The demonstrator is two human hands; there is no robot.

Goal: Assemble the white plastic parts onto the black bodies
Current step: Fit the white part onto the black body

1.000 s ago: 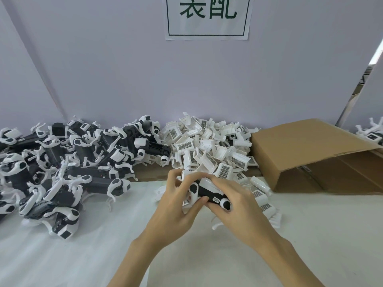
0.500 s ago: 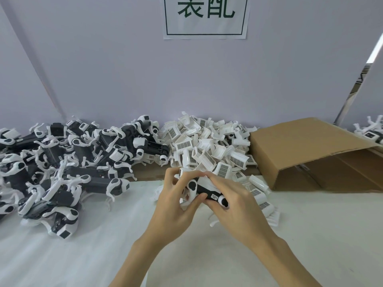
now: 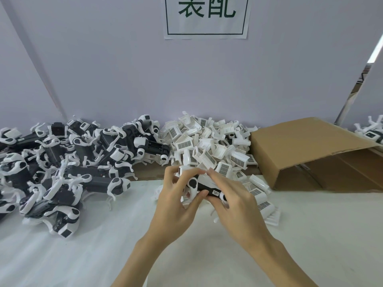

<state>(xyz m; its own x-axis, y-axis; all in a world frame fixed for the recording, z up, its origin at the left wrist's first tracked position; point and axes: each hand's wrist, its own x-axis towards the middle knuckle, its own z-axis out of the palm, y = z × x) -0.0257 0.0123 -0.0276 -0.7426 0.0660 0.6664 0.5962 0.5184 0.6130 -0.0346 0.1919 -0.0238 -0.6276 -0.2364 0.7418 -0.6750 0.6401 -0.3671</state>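
Here we see both hands meeting at the centre of the view over one black body. The left hand curls its fingers round the body's left end, thumb pressed on the near side, and the fingers also touch a white plastic part at the body's top left. The right hand grips the right end, its fingers folded over the top of the body. At twelve o'clock from the hands lies the heap of white parts, touching the wall's foot. At nine to ten o'clock sits the pile of black bodies with white pieces on them. At two o'clock a cardboard box lies on its side on the white table. High at twelve o'clock hangs a paper sign.
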